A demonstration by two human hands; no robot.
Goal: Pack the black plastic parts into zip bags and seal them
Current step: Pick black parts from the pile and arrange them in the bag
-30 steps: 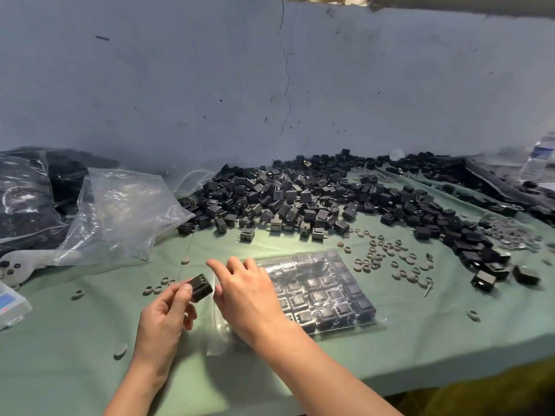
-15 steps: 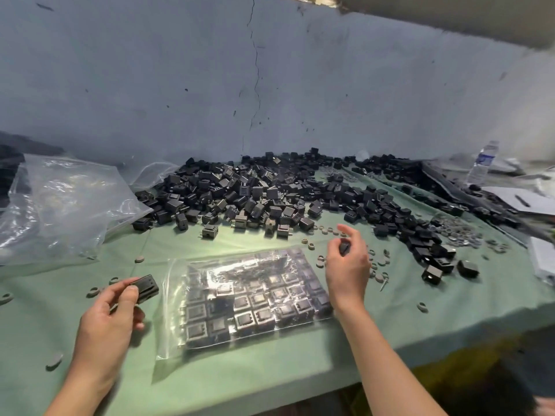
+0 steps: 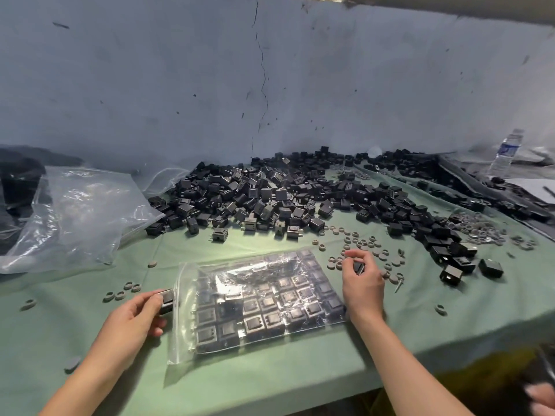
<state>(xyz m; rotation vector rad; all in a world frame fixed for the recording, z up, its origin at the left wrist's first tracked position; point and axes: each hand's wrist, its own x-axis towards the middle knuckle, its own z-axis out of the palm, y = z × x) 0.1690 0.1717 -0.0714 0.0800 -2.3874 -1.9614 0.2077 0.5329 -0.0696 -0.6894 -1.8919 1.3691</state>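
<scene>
Lying flat on the green tabletop [image 3: 270, 376], the zip bag [image 3: 180, 325] already holds neat rows of black parts and looks close to full. The left hand [image 3: 132, 322] pinches one more black part [image 3: 166, 299] between thumb and fingers right at the bag's left edge, which I take to be its mouth; whether the zip there is shut I cannot tell. The right hand [image 3: 362, 280], just beside the bag's far right corner, has its fingers curled and pinches a small dark piece [image 3: 359, 267] among scattered grey rings [image 3: 360, 244]. This bag likely needs its last parts and then sealing. Far more is left: a big loose pile [image 3: 270, 196] of parts lies behind the bag, and clear bags [image 3: 81, 211] wait to its left.
</scene>
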